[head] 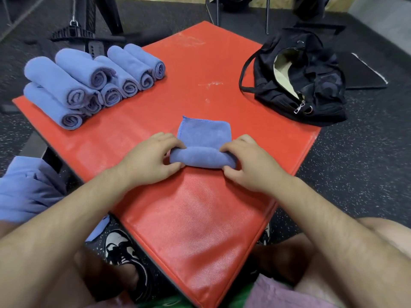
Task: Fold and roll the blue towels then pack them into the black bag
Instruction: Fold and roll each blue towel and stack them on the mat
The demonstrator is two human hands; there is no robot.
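A blue towel [203,147] lies in the middle of the red mat [195,218], its near part rolled into a tube and its far part still flat. My left hand [151,162] grips the roll's left end, fingers curled over it. My right hand [249,163] grips the right end the same way. Several finished rolled blue towels [89,83] are stacked at the mat's far left corner. The black bag [311,85] sits unzipped at the far right corner, its pale lining showing.
A heap of loose blue towels [26,187] lies off the mat at the near left. Black gym equipment [89,30] stands behind the stack. Dark speckled floor [355,174] surrounds the mat. My knees and a black-and-white shoe [124,252] are at the bottom.
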